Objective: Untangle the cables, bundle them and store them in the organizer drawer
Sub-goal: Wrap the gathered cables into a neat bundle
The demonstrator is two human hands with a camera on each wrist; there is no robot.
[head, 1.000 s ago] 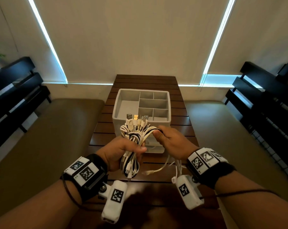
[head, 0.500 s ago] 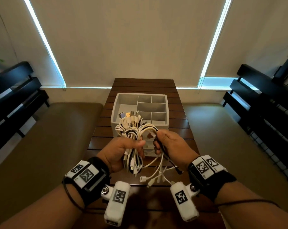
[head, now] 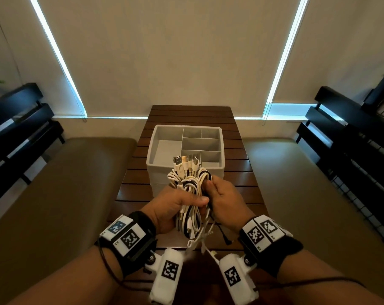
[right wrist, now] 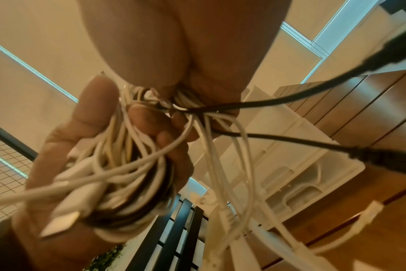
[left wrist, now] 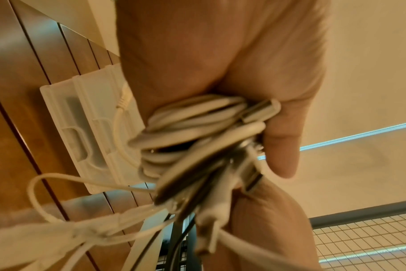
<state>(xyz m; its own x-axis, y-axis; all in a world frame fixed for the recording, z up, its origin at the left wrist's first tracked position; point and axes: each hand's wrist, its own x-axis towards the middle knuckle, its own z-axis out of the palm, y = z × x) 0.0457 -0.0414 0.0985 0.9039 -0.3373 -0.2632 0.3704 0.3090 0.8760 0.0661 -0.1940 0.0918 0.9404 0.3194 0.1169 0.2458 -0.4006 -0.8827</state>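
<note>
Bare forearms, wrist rigs on both.
We see black wristbands topped with white blocks bearing black-and-white square markers; white marker-tagged camera housings hang below, thin black cords trailing.

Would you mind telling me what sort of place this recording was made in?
Probably an indoor lounge or waiting area, not a workshop: a slatted wooden table stands between two cushioned benches, roller blinds cover the windows behind, and dark slatted benches line the sides.

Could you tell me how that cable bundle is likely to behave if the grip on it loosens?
The cable bundle is probably floppy: loose ends already dangle below the left hand. Its loops would likely spring apart, since only the left hand and the right hand hold them.
</note>
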